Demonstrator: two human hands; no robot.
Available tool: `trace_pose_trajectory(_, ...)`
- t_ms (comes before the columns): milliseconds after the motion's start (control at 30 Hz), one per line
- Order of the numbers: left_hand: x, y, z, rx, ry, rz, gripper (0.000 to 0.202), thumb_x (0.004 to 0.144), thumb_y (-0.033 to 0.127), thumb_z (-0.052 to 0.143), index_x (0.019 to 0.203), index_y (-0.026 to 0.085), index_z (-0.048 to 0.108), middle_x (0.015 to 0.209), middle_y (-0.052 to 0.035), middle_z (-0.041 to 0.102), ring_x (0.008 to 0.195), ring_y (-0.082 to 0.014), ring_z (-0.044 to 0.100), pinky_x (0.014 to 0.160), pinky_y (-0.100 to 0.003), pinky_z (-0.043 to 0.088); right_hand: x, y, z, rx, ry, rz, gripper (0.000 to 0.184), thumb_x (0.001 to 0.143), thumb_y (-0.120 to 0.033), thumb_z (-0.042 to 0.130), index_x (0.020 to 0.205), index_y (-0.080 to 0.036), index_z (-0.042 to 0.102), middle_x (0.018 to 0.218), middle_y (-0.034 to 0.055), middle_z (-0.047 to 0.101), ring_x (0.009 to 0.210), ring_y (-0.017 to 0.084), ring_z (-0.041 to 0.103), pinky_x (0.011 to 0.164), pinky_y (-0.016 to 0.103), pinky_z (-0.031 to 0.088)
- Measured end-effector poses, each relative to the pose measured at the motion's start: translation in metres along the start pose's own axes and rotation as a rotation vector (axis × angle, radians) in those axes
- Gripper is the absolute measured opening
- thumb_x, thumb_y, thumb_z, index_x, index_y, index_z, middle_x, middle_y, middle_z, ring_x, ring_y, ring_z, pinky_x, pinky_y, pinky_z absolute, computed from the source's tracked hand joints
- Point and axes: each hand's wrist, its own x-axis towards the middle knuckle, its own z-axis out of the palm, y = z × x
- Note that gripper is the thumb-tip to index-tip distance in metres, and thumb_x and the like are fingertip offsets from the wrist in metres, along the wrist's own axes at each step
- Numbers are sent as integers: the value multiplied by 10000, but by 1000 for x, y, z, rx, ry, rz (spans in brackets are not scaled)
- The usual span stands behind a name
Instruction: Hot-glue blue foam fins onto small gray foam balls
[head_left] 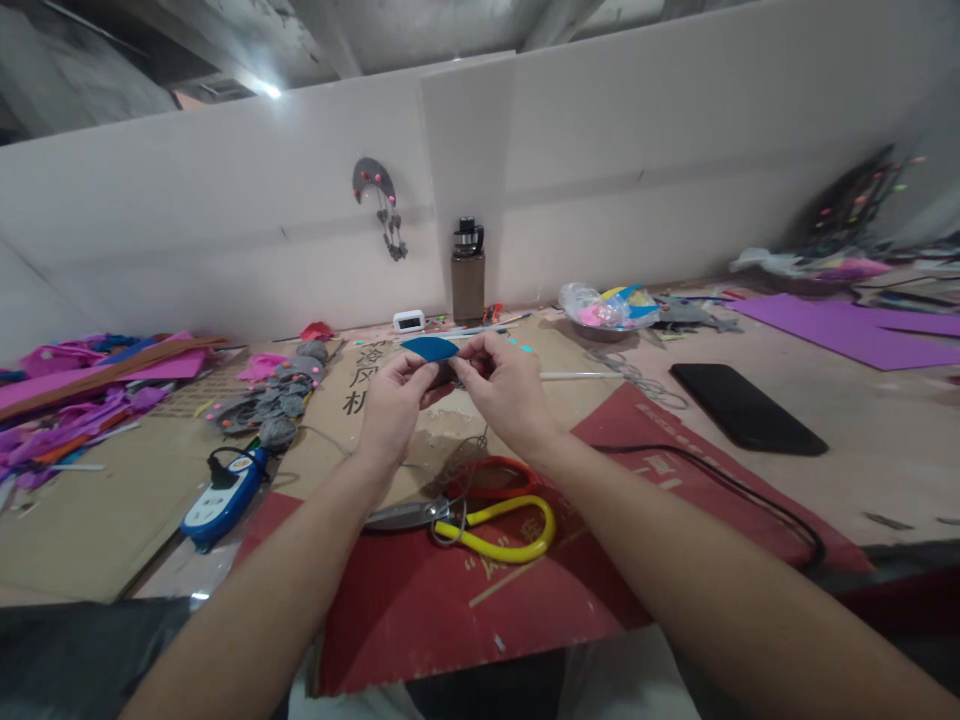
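Note:
Both hands are raised over the middle of the table and meet on a small blue felt piece (pixel 429 348). My left hand (pixel 394 405) pinches its left side with thumb and fingers closed. My right hand (pixel 501 390) pinches the right side, fingers curled. A darker scrap shows between the fingertips, too small to name. Below the hands lie scissors with yellow and red handles (pixel 480 510) on a red sheet (pixel 465 590).
Cardboard (pixel 90 510) covers the table. A blue and white glue gun (pixel 221 497) lies at left near grey felt pieces (pixel 274 400) and pink scraps (pixel 67 400). A brown bottle (pixel 467 272), a bowl of bits (pixel 607 312), a black phone (pixel 746 408) and purple sheets (pixel 847 330) stand further back and right.

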Motion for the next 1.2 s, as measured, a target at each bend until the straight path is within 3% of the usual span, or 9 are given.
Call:
trace_pose_trajectory(467, 3, 6, 2, -103, 121, -64, 245, 627, 205, 711, 709, 161, 484, 714, 16, 606, 689, -125, 637, 706, -327, 582, 3, 4, -5, 21, 10, -9, 80, 815, -263, 545, 803, -187, 564, 713, 11, 543, 680, 131, 486, 621, 266, 389)
trace_pose_trajectory(833, 3, 7, -3, -123, 82, -145, 217, 645, 177, 680, 657, 166, 464, 599, 42, 534, 562, -82, 568, 668, -291, 576, 7, 1, -7, 139, -9, 97, 119, 789, -291, 566, 742, -186, 540, 648, -27, 499, 595, 99, 427, 585, 255, 363)
trace_pose_trajectory(1200, 5, 5, -4, -180, 87, -170, 166, 660, 176, 661, 729, 158, 511, 696, -4, 634, 629, -111, 624, 660, -285, 575, 11, 4, -4, 406, -50, 300, 149, 713, -326, 610, 687, -199, 536, 602, -44, 457, 510, 77, 366, 463, 226, 297)
